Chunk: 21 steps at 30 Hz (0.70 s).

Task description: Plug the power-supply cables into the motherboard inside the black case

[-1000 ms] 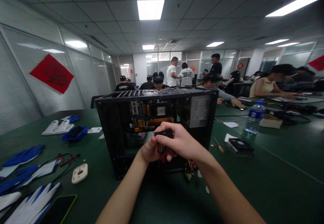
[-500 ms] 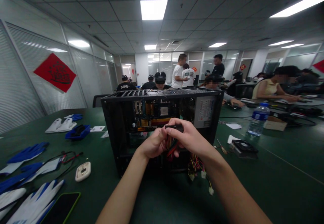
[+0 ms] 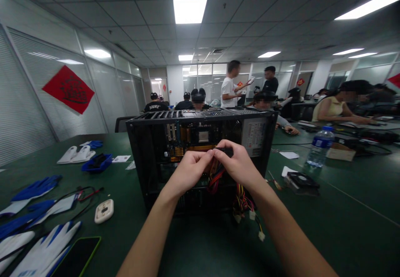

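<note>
In front of an open black computer case [image 3: 137, 160], both hands meet at a dark power connector [image 3: 225, 151] with a bundle of coloured wires [image 3: 215, 180] hanging below it. My right hand [image 3: 237, 162] is closed around the connector, thumb and index finger gripping it. My left hand [image 3: 190, 169] is closed too, its fingertips pinching at the connector's left end beside my right thumb. Behind them a motherboard [image 3: 204, 135] shows inside the case, with a power supply [image 3: 252, 137] at upper right. More cables with white plugs [image 3: 245, 204] dangle at the case's lower right.
Left on the green table lie gloves [image 3: 46, 248], a phone [image 3: 76, 256], a white oval object [image 3: 104, 211] and a blue tray [image 3: 96, 163]. On the right stand a water bottle [image 3: 320, 147], a fan-like black part [image 3: 301, 183] and a screwdriver [image 3: 275, 181]. People work beyond.
Both hands have risen slightly and the left has turned, its fingers now over the connector's end. The wires show more below. In the background a standing person has moved right.
</note>
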Motion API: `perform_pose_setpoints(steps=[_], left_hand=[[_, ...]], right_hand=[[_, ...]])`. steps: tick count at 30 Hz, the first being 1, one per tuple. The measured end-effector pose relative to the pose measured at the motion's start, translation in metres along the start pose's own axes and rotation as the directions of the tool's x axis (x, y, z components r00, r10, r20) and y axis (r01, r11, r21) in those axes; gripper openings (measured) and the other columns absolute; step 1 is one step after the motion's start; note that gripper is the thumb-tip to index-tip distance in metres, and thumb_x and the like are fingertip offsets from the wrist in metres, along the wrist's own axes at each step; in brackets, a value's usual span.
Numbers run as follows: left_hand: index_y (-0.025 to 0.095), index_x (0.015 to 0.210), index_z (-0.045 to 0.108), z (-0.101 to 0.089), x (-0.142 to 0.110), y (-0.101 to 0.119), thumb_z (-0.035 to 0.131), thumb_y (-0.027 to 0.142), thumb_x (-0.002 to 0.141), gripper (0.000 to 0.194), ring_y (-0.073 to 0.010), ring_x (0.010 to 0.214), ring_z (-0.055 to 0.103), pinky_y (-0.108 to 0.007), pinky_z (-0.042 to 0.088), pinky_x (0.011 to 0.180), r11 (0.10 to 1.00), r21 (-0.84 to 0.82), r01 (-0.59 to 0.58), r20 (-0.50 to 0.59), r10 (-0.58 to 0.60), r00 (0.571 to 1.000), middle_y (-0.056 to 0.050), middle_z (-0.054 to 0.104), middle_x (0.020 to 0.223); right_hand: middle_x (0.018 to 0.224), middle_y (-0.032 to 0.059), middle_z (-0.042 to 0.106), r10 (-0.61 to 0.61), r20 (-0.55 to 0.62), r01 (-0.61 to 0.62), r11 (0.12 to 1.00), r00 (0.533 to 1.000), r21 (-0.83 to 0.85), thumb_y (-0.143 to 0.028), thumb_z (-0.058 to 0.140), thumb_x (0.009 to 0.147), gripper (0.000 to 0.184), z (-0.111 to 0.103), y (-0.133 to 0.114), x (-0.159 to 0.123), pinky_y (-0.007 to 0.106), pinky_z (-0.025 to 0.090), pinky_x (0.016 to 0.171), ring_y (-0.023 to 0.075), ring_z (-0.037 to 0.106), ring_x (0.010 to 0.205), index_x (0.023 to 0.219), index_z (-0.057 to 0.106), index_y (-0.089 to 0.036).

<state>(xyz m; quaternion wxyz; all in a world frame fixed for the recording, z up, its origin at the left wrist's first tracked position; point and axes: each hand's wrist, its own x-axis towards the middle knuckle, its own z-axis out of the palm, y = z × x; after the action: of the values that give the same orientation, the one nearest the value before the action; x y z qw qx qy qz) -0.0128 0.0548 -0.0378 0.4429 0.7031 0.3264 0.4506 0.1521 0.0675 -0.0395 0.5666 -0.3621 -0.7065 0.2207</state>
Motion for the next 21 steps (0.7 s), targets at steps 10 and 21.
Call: perform_pose_setpoints(steps=[10,21], left_hand=[[0.014,0.066,0.054,0.0042,-0.0039,0.0074,0.055,0.049,0.09,0.043,-0.0095,0.061,0.033,-0.023,0.028,0.057,0.994,0.112,-0.019,0.057,0.012,0.998,0.002,0.042,0.064],[0.014,0.07,0.058,0.0101,-0.0075,0.0125,0.054,0.044,0.09,0.036,-0.0101,0.06,0.038,-0.022,0.031,0.056,0.987,0.162,-0.008,0.062,-0.002,0.998,0.002,0.047,0.065]], right_hand=[[0.069,-0.0001,0.059,0.014,0.032,-0.016,0.999,0.999,0.044,-0.041,0.06,0.084,0.025,-0.0023,-0.0032,-0.0011,0.028,0.043,0.064,0.0165,0.054,0.066,0.074,0.06,-0.018],[0.066,0.0001,0.057,0.006,0.034,-0.007,1.0,0.999,0.027,-0.042,0.058,0.085,0.027,-0.0047,-0.0021,-0.0007,0.027,0.044,0.062,0.0167,0.053,0.066,0.07,0.057,-0.02]])
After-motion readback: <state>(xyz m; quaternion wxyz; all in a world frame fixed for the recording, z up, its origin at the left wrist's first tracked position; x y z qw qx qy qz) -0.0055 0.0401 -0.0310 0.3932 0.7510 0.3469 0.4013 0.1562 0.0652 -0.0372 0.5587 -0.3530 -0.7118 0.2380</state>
